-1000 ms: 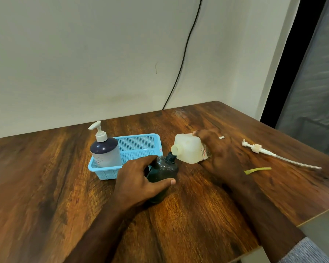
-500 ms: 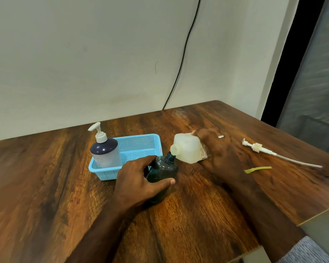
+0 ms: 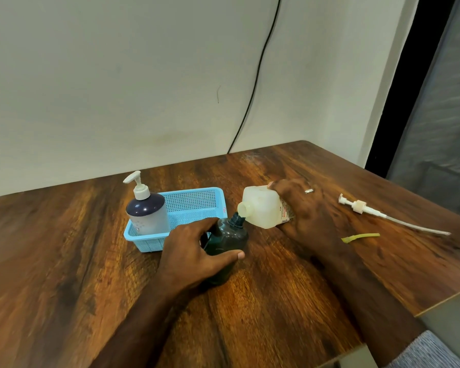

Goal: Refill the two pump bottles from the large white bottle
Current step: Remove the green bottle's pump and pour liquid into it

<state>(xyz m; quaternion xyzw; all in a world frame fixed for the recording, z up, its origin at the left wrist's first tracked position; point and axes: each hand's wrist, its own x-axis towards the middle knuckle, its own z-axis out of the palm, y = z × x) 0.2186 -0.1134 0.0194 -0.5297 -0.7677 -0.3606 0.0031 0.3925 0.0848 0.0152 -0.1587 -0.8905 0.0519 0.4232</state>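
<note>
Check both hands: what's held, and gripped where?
Left hand grips the dark green bottle round its body, neck open. Right hand holds the large white bottle by its base end, tipped with its mouth at the green bottle's neck.

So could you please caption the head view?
Right hand tips white bottle into dark bottle held by left hand.

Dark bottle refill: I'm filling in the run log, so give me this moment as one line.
step: pouring | left hand: grips dark bottle | right hand: tips white bottle over its neck | pump: on table
</note>
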